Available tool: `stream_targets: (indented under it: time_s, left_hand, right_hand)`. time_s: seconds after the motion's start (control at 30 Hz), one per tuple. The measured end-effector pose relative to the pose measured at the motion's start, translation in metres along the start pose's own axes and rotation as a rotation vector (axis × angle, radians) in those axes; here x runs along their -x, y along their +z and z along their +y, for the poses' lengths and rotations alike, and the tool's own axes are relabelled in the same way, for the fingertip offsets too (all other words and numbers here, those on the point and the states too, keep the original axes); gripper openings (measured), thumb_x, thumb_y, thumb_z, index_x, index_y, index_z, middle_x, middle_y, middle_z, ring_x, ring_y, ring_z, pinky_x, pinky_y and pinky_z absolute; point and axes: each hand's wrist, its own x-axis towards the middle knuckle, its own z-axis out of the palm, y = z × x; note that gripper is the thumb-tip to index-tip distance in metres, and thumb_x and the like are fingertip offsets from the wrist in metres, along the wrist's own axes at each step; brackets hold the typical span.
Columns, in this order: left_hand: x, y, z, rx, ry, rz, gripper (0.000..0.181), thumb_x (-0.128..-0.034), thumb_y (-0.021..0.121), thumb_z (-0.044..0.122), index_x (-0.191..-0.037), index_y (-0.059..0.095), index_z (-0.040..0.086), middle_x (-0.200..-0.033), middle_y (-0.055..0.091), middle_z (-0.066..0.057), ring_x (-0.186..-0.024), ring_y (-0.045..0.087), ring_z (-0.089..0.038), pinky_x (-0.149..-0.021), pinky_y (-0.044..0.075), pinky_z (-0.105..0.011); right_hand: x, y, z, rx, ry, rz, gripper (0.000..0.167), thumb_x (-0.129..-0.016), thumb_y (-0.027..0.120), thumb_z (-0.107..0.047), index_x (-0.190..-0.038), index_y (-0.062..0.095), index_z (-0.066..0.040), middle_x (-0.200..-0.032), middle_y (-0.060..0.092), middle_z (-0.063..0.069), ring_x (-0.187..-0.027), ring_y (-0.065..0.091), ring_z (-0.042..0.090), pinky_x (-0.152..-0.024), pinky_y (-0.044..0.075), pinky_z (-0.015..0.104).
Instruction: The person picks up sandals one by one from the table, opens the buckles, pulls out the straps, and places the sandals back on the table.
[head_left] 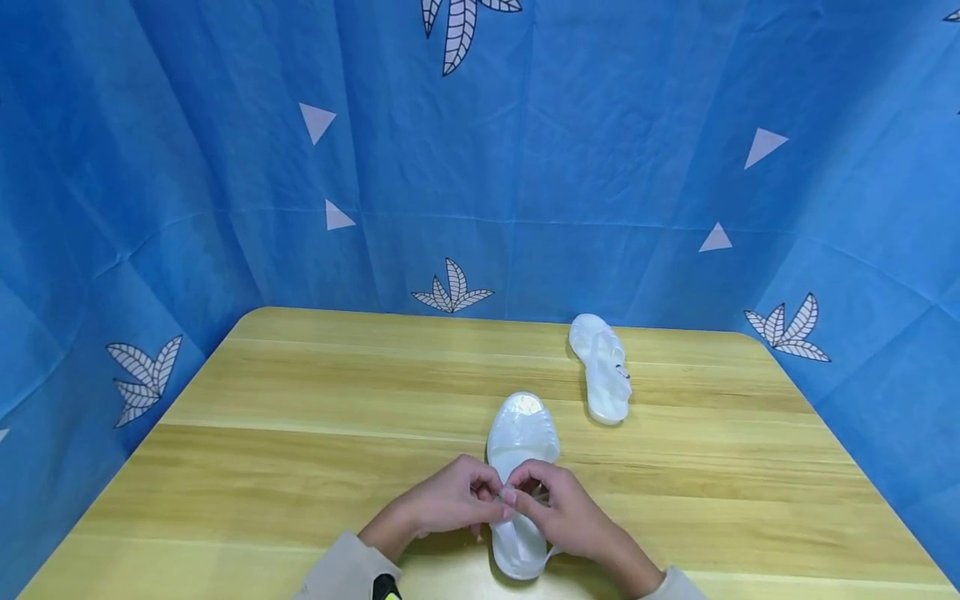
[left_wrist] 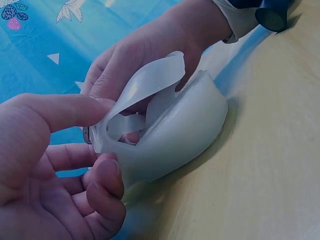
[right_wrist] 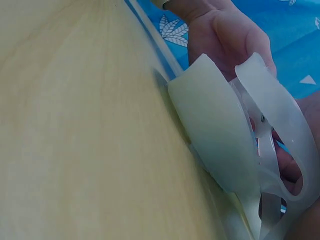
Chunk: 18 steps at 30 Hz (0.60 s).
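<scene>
A white, translucent jelly sandal (head_left: 522,421) lies on the table in front of me, its toe pointing away. My left hand (head_left: 456,498) pinches the sandal's strap from the left side. From the other side, my right hand (head_left: 558,508) pinches the same strap, the fingertips of both hands meeting over the sandal's middle. The left wrist view shows a small metal buckle (left_wrist: 86,134) at the strap's edge by the left fingers, partly covered. The heel strap (right_wrist: 270,92) arches loosely above the heel in the right wrist view. Whether the buckle is fastened is hidden by the fingers.
A second white sandal (head_left: 606,379) with a small metal buckle lies farther back and to the right, near the far edge of the wooden table (head_left: 300,400). A blue patterned curtain (head_left: 525,167) hangs around the table's back and sides.
</scene>
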Motion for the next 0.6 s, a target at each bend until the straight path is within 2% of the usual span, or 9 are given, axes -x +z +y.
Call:
stream_targets:
  time_s: [0.37,0.6]
  left_hand:
    - [-0.0009,0.0029,0.0009,0.003,-0.027,0.034,0.012,-0.0807,0.070,0.008,-0.081,0.063,-0.002,-0.060,0.051,0.001,-0.050,0.047,-0.011,-0.048,0.045,-0.021]
    - [-0.0007,0.0039,0.0002,-0.012,-0.026,0.039,0.011,-0.0804,0.070,0.007,-0.080,0.063,-0.001,-0.058,0.051,0.001,-0.049,0.047,-0.010,-0.047,0.045,-0.021]
  right_hand:
    - [-0.0007,0.0015,-0.0025,0.089,0.040,0.037,0.006,-0.091,0.061,-0.022,-0.088,0.061,-0.018,-0.083,0.063,-0.010,-0.077,0.055,0.004,-0.069,0.047,0.024]
    - [-0.0003,0.0035,-0.0027,0.126,0.033,0.070,0.005,-0.091,0.060,-0.020,-0.086,0.061,-0.019,-0.080,0.062,-0.012,-0.074,0.054,0.002,-0.066,0.047,0.022]
